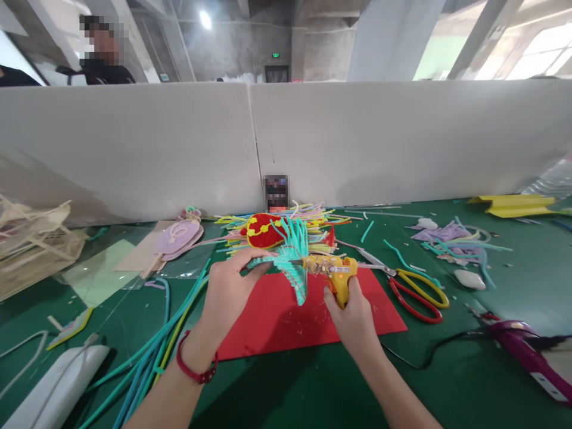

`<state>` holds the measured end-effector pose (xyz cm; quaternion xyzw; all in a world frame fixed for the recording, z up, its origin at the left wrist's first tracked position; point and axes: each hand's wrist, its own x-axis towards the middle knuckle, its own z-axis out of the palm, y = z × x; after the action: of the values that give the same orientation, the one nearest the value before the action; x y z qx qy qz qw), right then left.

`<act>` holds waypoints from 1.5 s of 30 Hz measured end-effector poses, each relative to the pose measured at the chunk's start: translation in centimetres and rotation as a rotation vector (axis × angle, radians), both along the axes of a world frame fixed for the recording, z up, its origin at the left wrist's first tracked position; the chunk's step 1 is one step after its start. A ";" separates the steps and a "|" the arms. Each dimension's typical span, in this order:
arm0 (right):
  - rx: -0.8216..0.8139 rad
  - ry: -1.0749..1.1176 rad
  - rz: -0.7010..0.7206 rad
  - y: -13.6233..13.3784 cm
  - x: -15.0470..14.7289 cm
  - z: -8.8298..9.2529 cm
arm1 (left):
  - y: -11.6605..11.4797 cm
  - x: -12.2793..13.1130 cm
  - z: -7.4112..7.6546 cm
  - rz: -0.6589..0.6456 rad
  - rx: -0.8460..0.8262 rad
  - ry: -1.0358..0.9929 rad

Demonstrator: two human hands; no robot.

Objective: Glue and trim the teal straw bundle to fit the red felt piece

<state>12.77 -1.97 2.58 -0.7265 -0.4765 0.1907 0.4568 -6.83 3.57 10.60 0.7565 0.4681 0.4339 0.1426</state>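
My left hand (232,283) pinches one end of a turquoise pipe-cleaner piece (290,271), which has a fan of loose strands standing up and a pointed lower tip. In my right hand (355,313) is a yellow hot glue gun (333,269), its nozzle pointing left against or just in front of the turquoise piece; whether they touch I cannot tell. Both are held above a red sheet (286,325). Behind them lies a red fuzzy shape with yellow trim (263,231) on a heap of coloured pipe cleaners (313,214).
Scissors with red and yellow handles (417,292) lie at the right, near a purple tool (529,351) with a black cord. Long blue and green pipe cleaners (147,357) stretch along the left, beside a white device (60,387). A pale partition (357,143) closes off the back.
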 end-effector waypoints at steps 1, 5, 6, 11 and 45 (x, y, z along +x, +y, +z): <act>-0.001 -0.002 -0.002 0.0 0.0 0.0 | 0.0 0.0 0.0 0.004 -0.002 0.005; -0.008 -0.006 -0.005 0.1 0.0 0.0 | 0.1 -0.1 0.0 0.009 0.002 0.018; -0.009 -0.009 -0.008 0.1 0.0 0.0 | 0.1 -0.1 0.0 0.008 0.007 0.019; -0.007 -0.032 -0.020 0.1 0.0 -0.2 | 0.2 -0.3 0.0 0.008 0.018 0.022; -0.037 0.336 -0.098 0.6 1.0 0.4 | -0.1 0.1 0.0 0.161 0.036 -0.035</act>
<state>13.75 -1.37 2.96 -0.7153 -0.3538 0.2955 0.5252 -6.74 3.48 10.62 0.7113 0.5169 0.4654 0.1015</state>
